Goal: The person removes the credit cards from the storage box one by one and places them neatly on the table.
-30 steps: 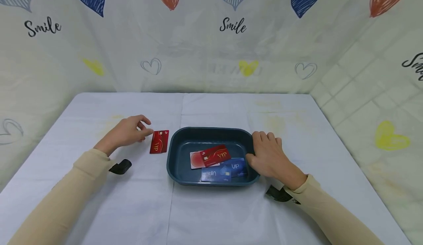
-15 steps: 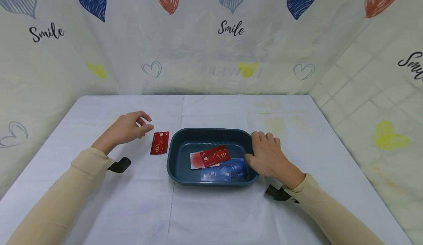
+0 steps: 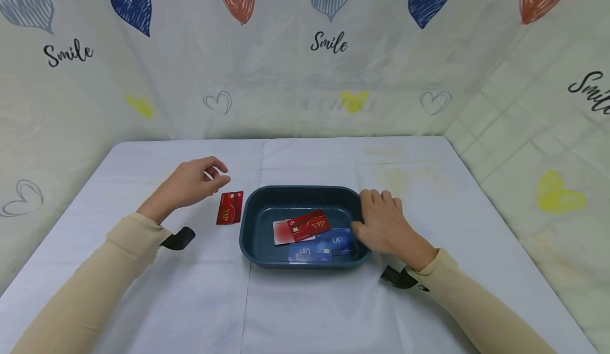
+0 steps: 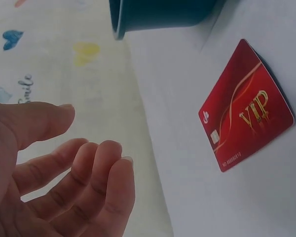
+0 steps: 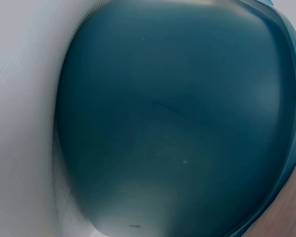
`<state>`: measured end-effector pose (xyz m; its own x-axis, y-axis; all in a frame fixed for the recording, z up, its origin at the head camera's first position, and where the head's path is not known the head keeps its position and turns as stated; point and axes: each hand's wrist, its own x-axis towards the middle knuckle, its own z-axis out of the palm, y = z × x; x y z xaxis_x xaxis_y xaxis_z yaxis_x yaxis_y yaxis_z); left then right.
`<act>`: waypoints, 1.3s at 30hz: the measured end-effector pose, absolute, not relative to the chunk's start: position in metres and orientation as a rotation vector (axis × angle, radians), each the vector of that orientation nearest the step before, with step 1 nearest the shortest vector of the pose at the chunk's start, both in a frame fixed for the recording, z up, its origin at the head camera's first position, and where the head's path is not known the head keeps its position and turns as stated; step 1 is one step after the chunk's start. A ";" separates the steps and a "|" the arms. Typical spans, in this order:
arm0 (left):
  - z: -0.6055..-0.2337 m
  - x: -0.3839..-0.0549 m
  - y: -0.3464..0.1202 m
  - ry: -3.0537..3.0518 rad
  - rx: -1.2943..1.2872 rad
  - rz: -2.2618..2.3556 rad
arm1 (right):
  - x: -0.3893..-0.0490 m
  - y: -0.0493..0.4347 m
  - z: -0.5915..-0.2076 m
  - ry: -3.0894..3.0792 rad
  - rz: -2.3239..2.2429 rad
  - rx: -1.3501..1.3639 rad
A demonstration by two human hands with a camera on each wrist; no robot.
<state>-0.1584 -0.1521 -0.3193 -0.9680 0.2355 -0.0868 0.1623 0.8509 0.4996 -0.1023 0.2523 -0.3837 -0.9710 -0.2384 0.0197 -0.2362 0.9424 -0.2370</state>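
Observation:
My left hand (image 3: 193,183) hovers just beyond a red VIP card (image 3: 230,208) lying on the table left of the tray. Its fingers are loosely bent and hold nothing; the left wrist view shows a gap between thumb and fingertips, with the card (image 4: 246,108) off to one side. My right hand (image 3: 388,227) grips the right end of a dark teal tray (image 3: 259,237), thumb over the rim. Inside lie a red VIP card (image 3: 312,224), a white card with a red circle (image 3: 281,233), and two blue VIP cards (image 3: 310,252), overlapping. The right wrist view shows the tray's outer wall (image 5: 172,118).
A white cloth (image 3: 190,301) covers the table. Behind it hangs a pale curtain (image 3: 281,73) printed with hearts and "Smile". Black straps with small devices (image 3: 178,238) sit at both wrists.
My left hand has lifted off the red card's upper corner and shifted slightly away and to the right. That card stays put, and the right hand keeps its hold on the tray.

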 end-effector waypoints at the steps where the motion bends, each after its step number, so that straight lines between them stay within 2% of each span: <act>1: -0.319 -0.158 -0.150 2.883 0.320 0.761 | -0.102 0.252 -0.383 3.085 -0.376 -0.379; 23: -0.309 -0.154 -0.098 2.905 0.551 0.797 | -0.106 0.252 -0.385 3.077 -0.360 -0.376; 39: -0.316 -0.149 -0.054 2.836 0.780 0.894 | -0.105 0.254 -0.384 3.073 -0.372 -0.365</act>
<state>-0.1491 -0.0544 -0.3156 -0.8691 0.4873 0.0851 0.4480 0.7025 0.5530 -0.1046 0.2537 -0.3843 -0.9722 -0.2341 0.0034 -0.2282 0.9440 -0.2382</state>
